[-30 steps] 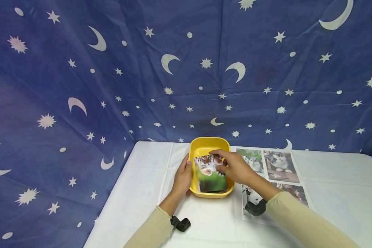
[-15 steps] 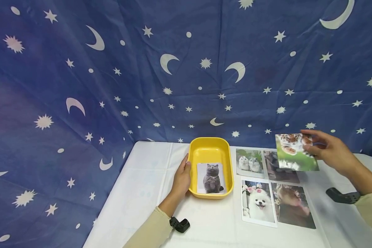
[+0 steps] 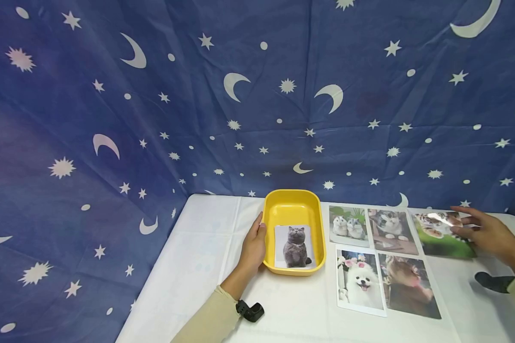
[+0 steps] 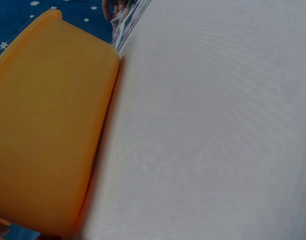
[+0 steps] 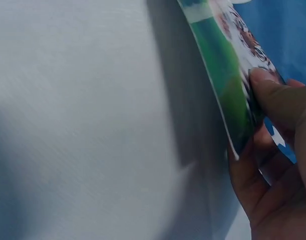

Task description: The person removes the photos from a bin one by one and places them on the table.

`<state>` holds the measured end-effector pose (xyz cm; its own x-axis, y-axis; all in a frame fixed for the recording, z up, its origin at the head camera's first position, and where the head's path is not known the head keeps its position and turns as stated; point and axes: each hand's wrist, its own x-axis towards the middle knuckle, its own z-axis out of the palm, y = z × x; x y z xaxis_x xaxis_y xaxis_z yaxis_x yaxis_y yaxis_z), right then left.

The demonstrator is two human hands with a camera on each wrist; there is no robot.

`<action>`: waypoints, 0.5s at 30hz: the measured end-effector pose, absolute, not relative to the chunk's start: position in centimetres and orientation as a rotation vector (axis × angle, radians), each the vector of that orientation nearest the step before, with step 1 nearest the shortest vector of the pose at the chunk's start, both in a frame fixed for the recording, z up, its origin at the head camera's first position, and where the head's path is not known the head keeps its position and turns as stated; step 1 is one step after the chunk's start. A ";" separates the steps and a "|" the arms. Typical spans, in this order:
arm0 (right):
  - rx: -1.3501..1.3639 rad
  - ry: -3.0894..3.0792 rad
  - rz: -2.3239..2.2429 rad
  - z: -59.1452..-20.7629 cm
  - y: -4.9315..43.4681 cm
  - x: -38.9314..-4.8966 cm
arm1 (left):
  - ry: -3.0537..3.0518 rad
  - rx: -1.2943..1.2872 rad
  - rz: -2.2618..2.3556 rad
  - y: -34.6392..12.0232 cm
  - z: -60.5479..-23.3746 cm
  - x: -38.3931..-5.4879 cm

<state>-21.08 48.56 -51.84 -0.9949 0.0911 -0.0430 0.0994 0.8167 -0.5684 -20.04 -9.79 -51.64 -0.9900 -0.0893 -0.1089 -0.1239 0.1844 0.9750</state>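
Observation:
My left hand [image 3: 253, 243] holds the left side of a yellow plastic tub [image 3: 293, 275], its thumb at the rim. Inside the tub lies a photo card of a grey cat [image 3: 295, 247]. The left wrist view is filled largely by the tub's outer wall [image 4: 47, 115]. At the right, my right hand [image 3: 489, 233] pinches a tiger photo card [image 3: 442, 236] by its right edge. In the right wrist view, the thumb [image 5: 273, 95] presses on the picture side of this card [image 5: 225, 75], with fingers under it.
Several photo cards lie in two rows right of the tub: hamsters [image 3: 347, 226], a cat [image 3: 392, 231], a white dog [image 3: 362, 281] and a brownish animal [image 3: 412, 286]. A blue star-patterned cloth [image 3: 283, 147] hangs behind the white table [image 3: 206, 247].
My right hand has lifted the tiger card out of the tub and carried it right, then down beside the upper row, uncovering the grey cat card. The left hand stays at the tub.

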 end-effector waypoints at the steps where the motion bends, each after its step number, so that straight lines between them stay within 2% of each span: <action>1: 0.163 2.987 -0.917 -51.9 48.4 -21.1 | 2.399 -0.221 1.976 -9.8 -51.6 -20.0; 10: 0.160 3.075 -0.638 -51.8 47.1 -21.3 | 2.407 -0.216 1.963 -9.8 -51.6 -19.9; 15: 0.249 3.094 -0.568 -51.2 46.8 -21.3 | 2.412 -0.207 1.956 -9.7 -51.5 -20.0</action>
<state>-21.27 46.79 -51.24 -0.9874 0.1573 -0.0149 0.1523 0.9228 -0.3540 -19.97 -9.69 -51.46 -0.9908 -0.0848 -0.1059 -0.1211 0.2014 0.9720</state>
